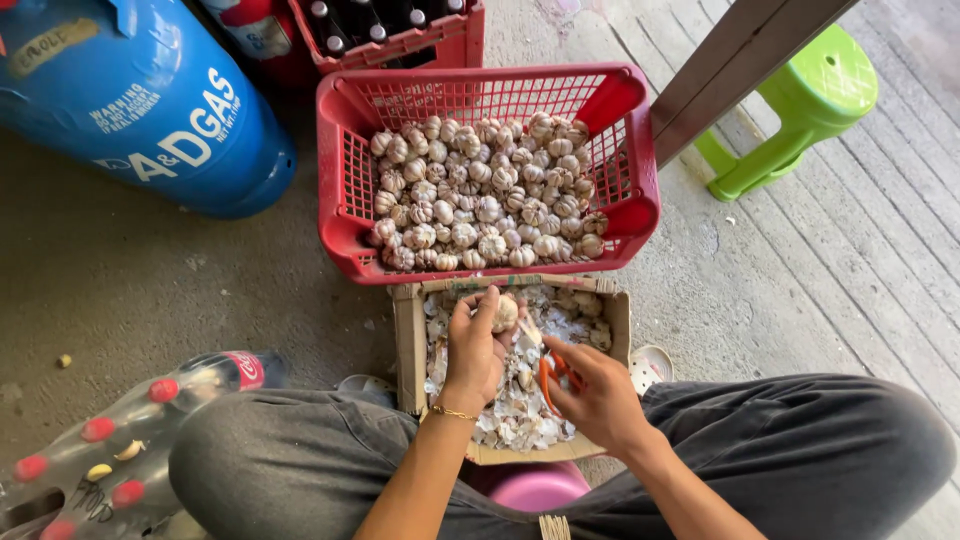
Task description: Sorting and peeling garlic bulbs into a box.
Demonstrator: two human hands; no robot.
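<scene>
My left hand (474, 347) grips a garlic bulb (506, 313) over a cardboard box (408, 345) filled with papery garlic peelings. Just to its right, my right hand (598, 397) holds small orange-handled scissors (550, 368), whose blades point up toward the bulb. Behind the box stands a red plastic basket (636, 140) heaped with whole garlic bulbs (485, 195). My knees in grey trousers frame the box on both sides.
A blue gas cylinder (140, 100) lies at the back left. A red crate of dark bottles (390, 35) stands behind the basket. Plastic bottles with red caps (110, 440) lie by my left knee. A green stool (800, 100) is at the right; a pink stool (535, 488) sits under me.
</scene>
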